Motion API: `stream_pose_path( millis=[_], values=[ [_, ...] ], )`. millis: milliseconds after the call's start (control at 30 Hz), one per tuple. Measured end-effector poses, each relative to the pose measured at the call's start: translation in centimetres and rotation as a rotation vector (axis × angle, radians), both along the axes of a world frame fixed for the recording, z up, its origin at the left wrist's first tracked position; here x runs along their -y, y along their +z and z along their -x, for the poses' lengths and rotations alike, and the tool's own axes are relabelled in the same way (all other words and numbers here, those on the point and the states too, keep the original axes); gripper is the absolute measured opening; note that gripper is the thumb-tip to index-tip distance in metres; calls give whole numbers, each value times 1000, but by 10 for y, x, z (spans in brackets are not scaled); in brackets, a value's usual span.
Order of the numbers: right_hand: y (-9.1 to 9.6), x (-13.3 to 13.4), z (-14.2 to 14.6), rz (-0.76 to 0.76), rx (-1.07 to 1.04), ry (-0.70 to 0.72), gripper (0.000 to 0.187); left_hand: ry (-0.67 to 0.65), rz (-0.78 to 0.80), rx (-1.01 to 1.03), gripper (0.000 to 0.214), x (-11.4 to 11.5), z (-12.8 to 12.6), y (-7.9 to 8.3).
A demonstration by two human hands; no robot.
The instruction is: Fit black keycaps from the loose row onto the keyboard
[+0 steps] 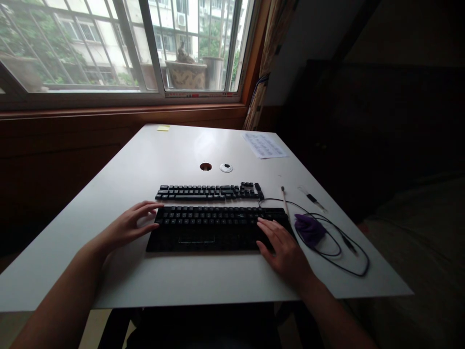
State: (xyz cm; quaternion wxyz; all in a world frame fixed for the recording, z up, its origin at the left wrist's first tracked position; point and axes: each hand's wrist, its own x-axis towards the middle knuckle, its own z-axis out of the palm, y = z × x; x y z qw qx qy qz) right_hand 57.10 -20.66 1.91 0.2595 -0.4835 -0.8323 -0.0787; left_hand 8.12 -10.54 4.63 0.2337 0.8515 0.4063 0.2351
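Note:
A black keyboard (203,232) lies on the white desk in front of me, some keys in place on its upper part and a bare dark area below them. Just behind it, black keycaps (196,193) stand in rows, with a small cluster at their right end. At the keyboard's left edge is my left hand (132,223), its thumb and fingers apart, the tips touching the edge. My right hand (281,247) rests over the keyboard's right part with its fingers stretched out. Neither hand visibly holds anything.
Right of the keyboard lie a purple cloth (309,230), a looped black cable (366,264), a thin brush (284,198) and a small wire tool with a black handle (311,198). Farther back are a printed sheet (267,146), yellow notes (163,128), a desk hole (205,166) and its white cover (225,167).

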Motion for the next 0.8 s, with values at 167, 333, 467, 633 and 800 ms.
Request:
stream_pose_path(
  millis=[167,333,467,633,800],
  values=[
    [0,1,-1,-4,-2,4,61,28,10,-5,55,0,1,-3],
    [2,1,-1,-1,-24,10,56,22,-31,-16,55,-1,2,-5],
    [1,0,0,6,-33,20,55,10,-60,-20,55,-1,2,-5],
    [1,0,0,8,-35,11,55,11,-46,-7,55,-2,2,-6],
    [1,0,0,2,-36,25,55,12,-41,17,56,-3,4,-10]
  ],
)
